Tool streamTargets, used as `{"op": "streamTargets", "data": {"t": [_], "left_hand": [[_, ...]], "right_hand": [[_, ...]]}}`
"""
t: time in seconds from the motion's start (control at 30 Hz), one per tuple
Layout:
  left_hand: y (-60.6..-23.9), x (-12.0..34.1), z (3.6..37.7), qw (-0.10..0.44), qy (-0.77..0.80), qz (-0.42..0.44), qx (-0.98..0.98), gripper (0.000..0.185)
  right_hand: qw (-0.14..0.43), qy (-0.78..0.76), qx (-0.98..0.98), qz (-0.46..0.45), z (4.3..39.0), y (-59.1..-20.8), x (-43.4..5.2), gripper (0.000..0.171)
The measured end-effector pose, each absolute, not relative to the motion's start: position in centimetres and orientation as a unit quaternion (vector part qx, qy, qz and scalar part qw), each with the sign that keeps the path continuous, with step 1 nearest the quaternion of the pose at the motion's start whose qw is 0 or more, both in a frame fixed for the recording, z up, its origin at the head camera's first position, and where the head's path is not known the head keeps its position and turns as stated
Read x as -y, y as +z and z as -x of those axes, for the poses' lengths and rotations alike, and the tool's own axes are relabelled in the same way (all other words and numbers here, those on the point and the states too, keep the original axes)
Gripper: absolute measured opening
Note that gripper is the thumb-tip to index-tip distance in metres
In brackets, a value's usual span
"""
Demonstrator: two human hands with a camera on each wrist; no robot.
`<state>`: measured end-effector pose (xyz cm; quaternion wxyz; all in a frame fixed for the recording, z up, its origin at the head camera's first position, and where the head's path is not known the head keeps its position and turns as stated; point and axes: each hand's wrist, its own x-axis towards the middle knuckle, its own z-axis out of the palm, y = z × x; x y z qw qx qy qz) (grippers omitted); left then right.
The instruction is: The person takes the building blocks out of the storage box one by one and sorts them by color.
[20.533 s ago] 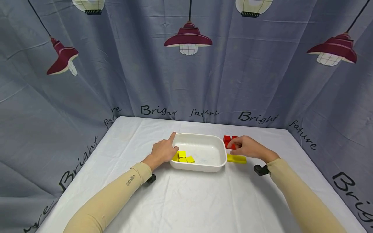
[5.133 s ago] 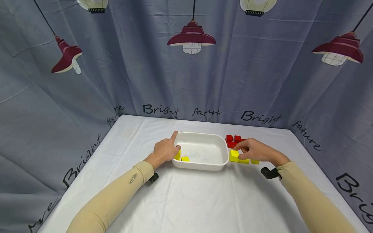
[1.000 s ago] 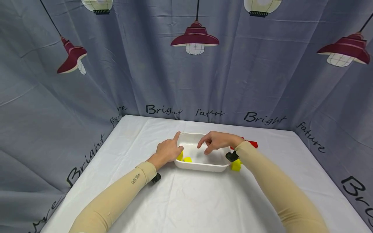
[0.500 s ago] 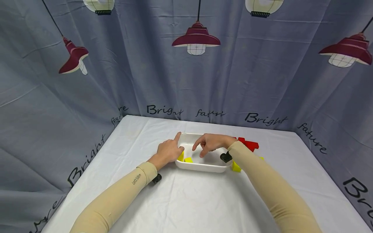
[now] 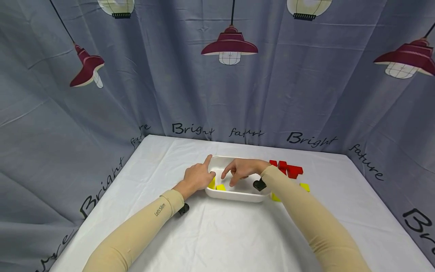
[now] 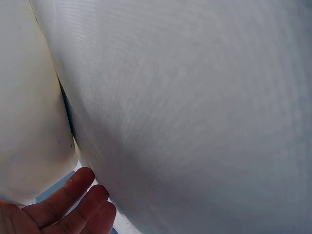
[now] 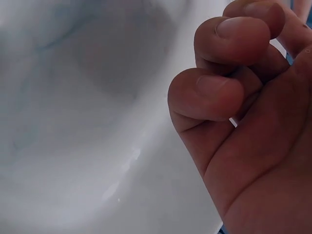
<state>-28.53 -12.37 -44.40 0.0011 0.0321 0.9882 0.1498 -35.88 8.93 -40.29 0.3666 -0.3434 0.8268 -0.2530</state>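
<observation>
A white rectangular tray (image 5: pixel 234 196) stands on the table. My left hand (image 5: pixel 195 177) grips its left end, thumb over the rim and index finger stretched along the edge; in the left wrist view its other fingers (image 6: pixel 68 204) curl beside the tray's outer wall. Inside the tray, near the left hand, lie a yellow cube (image 5: pixel 221 187) and another yellow block (image 5: pixel 212 183). My right hand (image 5: pixel 242 169) hovers over the tray's inside, thumb and index finger apart, just right of the cubes. The right wrist view shows the other fingers (image 7: pixel 207 95) bent, holding nothing.
Several red blocks (image 5: pixel 294 171) sit to the right of the tray. A yellow block (image 5: pixel 304 187) and part of another yellow piece (image 5: pixel 275 197) show around the right sleeve (image 5: pixel 306 211), which hides what lies beneath. A patterned grey curtain (image 5: pixel 217 94) stands behind the white table (image 5: pixel 217 234).
The tray held more yellow cubes 20 seconds ago. My right hand has come from the yellow blocks on the right into the tray, drifting left toward the cubes. The left hand stays put.
</observation>
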Motion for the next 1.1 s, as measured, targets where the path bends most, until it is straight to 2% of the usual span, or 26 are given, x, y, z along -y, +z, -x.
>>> {"op": "streamTargets", "data": {"t": [0.17,0.63,1.1], "left_hand": [[-44.4,12.4,28.5,0.002,0.150,-0.035,-0.988,0.074],[-44.4,12.4,28.4,0.000,0.152,-0.038,-0.988,0.073],[-44.5,12.4,28.4,-0.001,0.152,-0.036,-0.988,0.073]], "right_hand": [[0.354,-0.235,-0.834,0.351,35.8,-40.9,-8.4,0.040],[0.370,-0.201,-0.823,0.380,35.4,-41.8,-7.2,0.031],[0.367,-0.212,-0.833,0.356,35.1,-41.6,-6.8,0.031]]}}
